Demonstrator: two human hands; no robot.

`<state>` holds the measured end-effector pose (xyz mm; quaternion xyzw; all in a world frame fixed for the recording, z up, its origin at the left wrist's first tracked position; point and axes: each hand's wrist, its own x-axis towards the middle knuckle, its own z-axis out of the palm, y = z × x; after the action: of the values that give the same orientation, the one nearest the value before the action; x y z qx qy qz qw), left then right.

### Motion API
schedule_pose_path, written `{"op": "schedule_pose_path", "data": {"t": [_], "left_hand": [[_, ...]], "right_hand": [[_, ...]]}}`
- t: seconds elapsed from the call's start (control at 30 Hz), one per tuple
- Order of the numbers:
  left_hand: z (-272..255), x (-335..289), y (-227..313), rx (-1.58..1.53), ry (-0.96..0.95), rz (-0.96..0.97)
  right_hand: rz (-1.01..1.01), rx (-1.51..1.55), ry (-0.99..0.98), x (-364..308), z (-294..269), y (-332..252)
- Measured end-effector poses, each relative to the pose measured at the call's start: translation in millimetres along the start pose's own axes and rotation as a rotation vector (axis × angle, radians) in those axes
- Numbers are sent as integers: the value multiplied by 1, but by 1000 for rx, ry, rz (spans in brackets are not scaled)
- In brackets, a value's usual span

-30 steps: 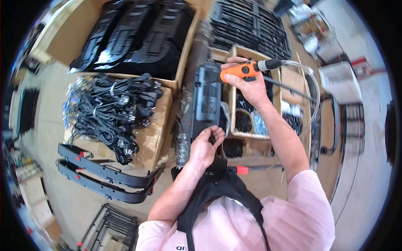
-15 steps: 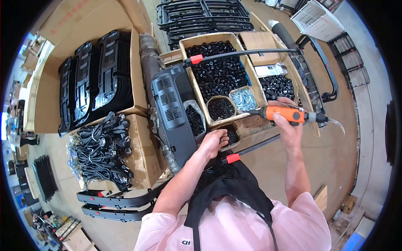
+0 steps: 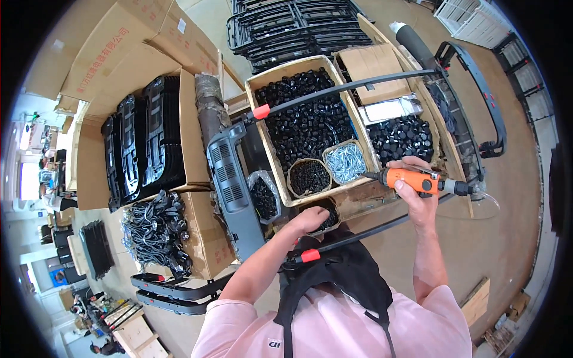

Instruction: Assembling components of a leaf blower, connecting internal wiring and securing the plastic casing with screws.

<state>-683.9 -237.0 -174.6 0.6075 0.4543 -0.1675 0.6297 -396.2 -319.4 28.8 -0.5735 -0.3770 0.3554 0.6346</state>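
Note:
My right hand (image 3: pixel 416 190) grips an orange pneumatic screwdriver (image 3: pixel 412 181) with its dark tip pointing left, by a box of silver screws (image 3: pixel 345 162). A clear hose trails from the tool's back end. At the front of the bench my left hand (image 3: pixel 312 219) dips into a small box of tiny black parts (image 3: pixel 329 215), fingers curled; whatever they pinch is hidden. Across the bench lies a black frame: a vented panel (image 3: pixel 230 182) on the left, with a far bar (image 3: pixel 334 90) and a near bar (image 3: pixel 364 231) joined to it near red pieces.
A wooden bin of black caps (image 3: pixel 307 119) holds a smaller box of black screws (image 3: pixel 309 178). A bag of black parts (image 3: pixel 262 196) lies beside the panel. On the left stand a carton of black panels (image 3: pixel 149 137) and a bundle of cables (image 3: pixel 156 230). Black frames (image 3: pixel 292 30) are stacked behind.
My left hand has pushed further into the small box, its fingers less visible. The screwdriver stays in my right hand beside the silver screws. The whole view has shifted slightly.

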Motion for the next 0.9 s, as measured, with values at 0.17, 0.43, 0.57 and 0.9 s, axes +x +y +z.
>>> {"op": "schedule_pose_path", "data": {"t": [0.17, 0.43, 0.57, 0.9], "left_hand": [[-61, 0, 74, -148, 310, 111], [-135, 123, 85, 264, 983, -92], [-143, 154, 81, 415, 868, -59], [-155, 120, 34, -109, 981, 139]], "right_hand": [[55, 16, -12, 34, -27, 23], [222, 9, -121, 73, -34, 39], [306, 52, -104, 85, -34, 47], [344, 267, -121, 141, 71, 168]]}}
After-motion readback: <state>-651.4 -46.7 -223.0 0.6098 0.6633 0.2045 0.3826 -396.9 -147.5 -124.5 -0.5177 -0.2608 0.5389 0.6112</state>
